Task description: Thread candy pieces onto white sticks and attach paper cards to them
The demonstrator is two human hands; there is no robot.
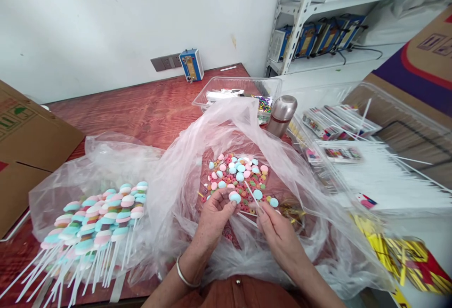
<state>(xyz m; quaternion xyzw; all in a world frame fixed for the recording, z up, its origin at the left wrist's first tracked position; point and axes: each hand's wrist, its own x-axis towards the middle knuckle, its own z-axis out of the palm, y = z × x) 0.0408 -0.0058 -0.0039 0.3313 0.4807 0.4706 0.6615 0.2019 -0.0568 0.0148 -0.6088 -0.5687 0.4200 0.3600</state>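
Between the thumb and fingers of my left hand is a round blue-and-white candy. My right hand pinches a thin white stick, its upper end pointing up and left, apart from that candy. Both hands are over an opened clear plastic bag. Inside lies a pile of loose candies, pink and blue domes among small colourful rings. To the left, several finished candy skewers lie stacked on plastic, white sticks toward me.
A steel flask and a clear tray stand behind the bag. At right, a large clear bin holds many white sticks and packets. Cardboard boxes flank the red wooden table.
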